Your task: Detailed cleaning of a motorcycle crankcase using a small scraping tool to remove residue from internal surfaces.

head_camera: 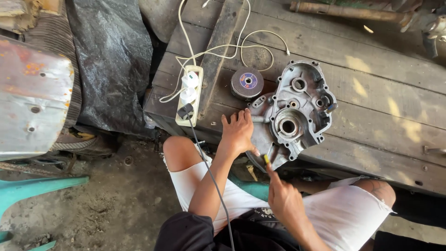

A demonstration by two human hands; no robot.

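Observation:
A grey cast-metal engine cover [290, 116] with round bores lies on the dark wooden platform [371, 107], its near edge overhanging the front. My left hand [238, 133] rests flat with fingers spread against the cover's left edge. My right hand [282, 197] is lower, near my lap, closed around a small tool with a yellow tip [266, 159] that points up at the cover's bottom edge. A stack of round grinding discs [247, 83] sits just left of the cover's top.
A white power strip [189, 95] with plugs and white cables lies on the platform's left end; a black cord [211, 179] runs down across my knee. Black plastic sheeting [111, 65] and a rusty metal panel [32, 97] stand left. A teal plastic piece [32, 188] lies on the dirt floor.

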